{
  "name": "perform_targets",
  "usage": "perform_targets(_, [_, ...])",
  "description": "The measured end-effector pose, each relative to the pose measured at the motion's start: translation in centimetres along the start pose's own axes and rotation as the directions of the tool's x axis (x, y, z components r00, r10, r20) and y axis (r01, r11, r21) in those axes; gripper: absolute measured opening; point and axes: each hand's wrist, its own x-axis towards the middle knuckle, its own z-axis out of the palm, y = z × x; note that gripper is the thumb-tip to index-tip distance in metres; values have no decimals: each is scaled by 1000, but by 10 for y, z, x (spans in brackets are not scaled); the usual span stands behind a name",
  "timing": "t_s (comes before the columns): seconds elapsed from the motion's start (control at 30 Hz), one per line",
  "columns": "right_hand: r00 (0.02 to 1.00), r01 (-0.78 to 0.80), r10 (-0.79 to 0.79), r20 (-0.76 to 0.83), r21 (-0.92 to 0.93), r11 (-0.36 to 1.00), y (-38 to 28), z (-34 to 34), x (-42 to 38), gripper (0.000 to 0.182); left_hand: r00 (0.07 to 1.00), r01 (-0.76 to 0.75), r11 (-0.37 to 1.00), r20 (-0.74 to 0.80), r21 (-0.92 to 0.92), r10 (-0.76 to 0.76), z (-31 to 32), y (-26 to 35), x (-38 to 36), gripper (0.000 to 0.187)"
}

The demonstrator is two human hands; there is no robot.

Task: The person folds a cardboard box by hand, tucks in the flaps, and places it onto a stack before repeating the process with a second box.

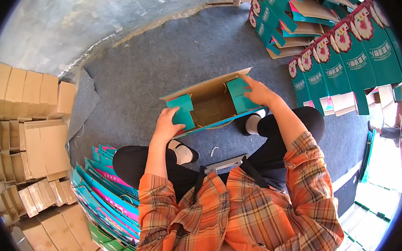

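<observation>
Between my two hands is a cardboard box, brown inside and teal outside, with its top open toward me. Its two teal end flaps are folded inward, and a long brown flap stands up along the far side. My left hand grips the left end, fingers over the left flap. At the right end, my right hand holds the corner, with the thumb and fingers on the right flap. The box is above the floor in front of my knees; its underside is hidden.
Flat teal and pink cartons are stacked by my left leg. Brown cardboard boxes are piled at the left. Made-up teal boxes stand in rows at upper right. Grey matting covers the floor up to the wall.
</observation>
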Motion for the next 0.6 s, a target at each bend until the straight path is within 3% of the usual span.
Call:
perform_targets(0.03, [1000,-1,1,1,0,1000,-2,-1,-1,73,1000,1,1000,1,-1,-1,-2,3,2,61])
perform_targets(0.1, [999,-33,33,-4,41,999,-6,-2,-2,70,997,-15,975,83,224,-4,-5,8,9,68])
perform_targets(0.23, [1000,-30,29,6,72,997,4,0,2,66,993,-13,926,115,378,-33,-3,-1,26,71])
perform_targets(0.33, [1000,3,-1,-19,97,995,6,2,0,63,987,0,950,151,311,-50,0,-9,31,67])
perform_targets(0.4, [999,16,-14,-38,61,998,4,1,1,60,944,240,970,241,-40,-224,-4,-10,29,73])
perform_targets(0.43, [999,14,-12,-37,62,998,2,0,2,60,944,241,970,243,-39,-225,-9,-3,25,73])
perform_targets(0.5, [1000,-3,3,-7,-5,1000,-2,-3,7,59,915,362,825,333,-434,-226,-19,11,14,83])
perform_targets(0.53, [1000,-1,1,-7,-4,1000,-4,-4,8,59,916,362,826,331,-433,-228,-23,16,9,83])
perform_targets(0.6, [1000,-18,18,-1,14,1000,-5,-5,10,55,904,218,924,422,-315,-70,-26,22,0,93])
